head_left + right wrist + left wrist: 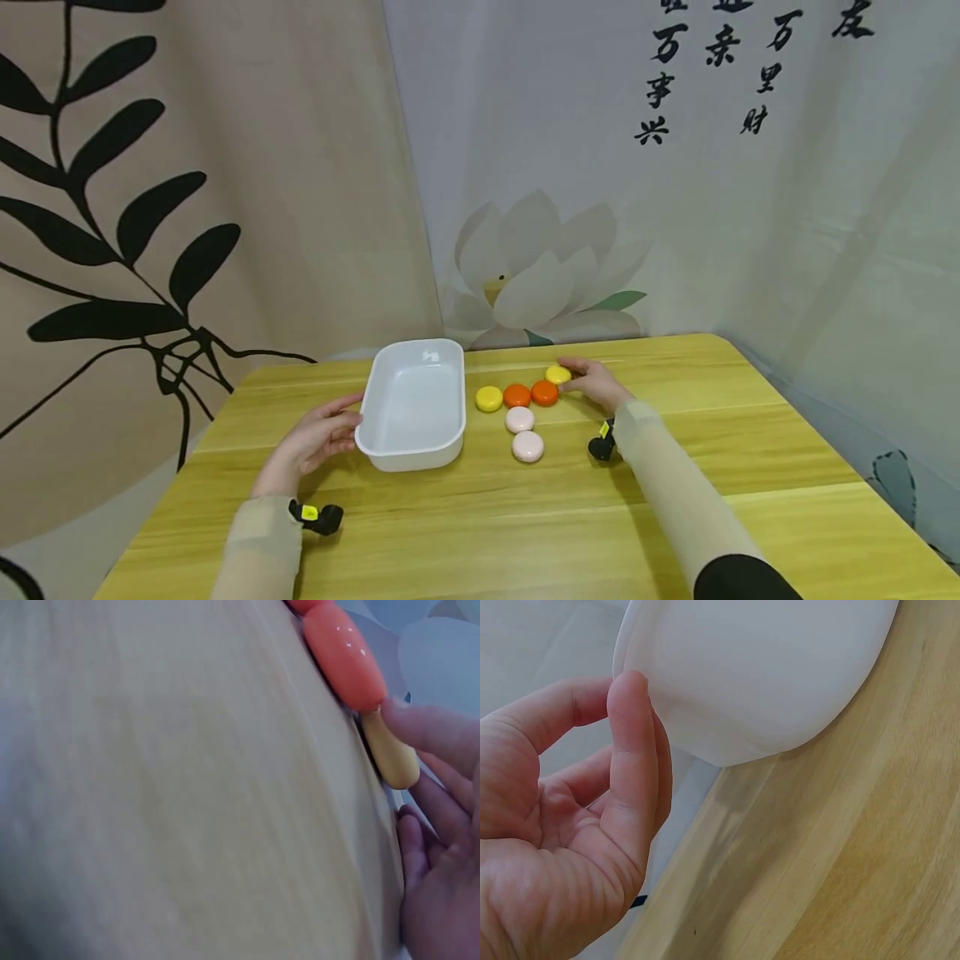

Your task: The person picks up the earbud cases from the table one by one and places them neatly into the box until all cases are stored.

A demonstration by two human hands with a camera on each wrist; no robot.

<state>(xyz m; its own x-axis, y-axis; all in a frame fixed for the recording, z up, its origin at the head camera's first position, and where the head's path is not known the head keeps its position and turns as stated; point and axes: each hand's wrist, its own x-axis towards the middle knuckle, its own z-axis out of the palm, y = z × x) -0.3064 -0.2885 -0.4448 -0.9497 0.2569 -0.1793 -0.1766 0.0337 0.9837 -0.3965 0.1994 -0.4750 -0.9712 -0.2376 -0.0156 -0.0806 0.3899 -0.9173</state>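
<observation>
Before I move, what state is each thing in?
White container: upright, open-topped, on the table
Left hand: fingers touching the container's left side
Right hand: pinching the right yellow disc
Right yellow disc: pinched; lift unclear
Left yellow disc: lying flat
Orange discs: flat, side by side
Pink discs: flat
Printed cloth: hanging
Wrist cameras: worn

behind a yellowish wooden table hangs creased cloth, its beige part at the left printed with black leaves and its paler part with a grey-white lotus low down and dark characters higher up, in soft light with faint shadows.
</observation>
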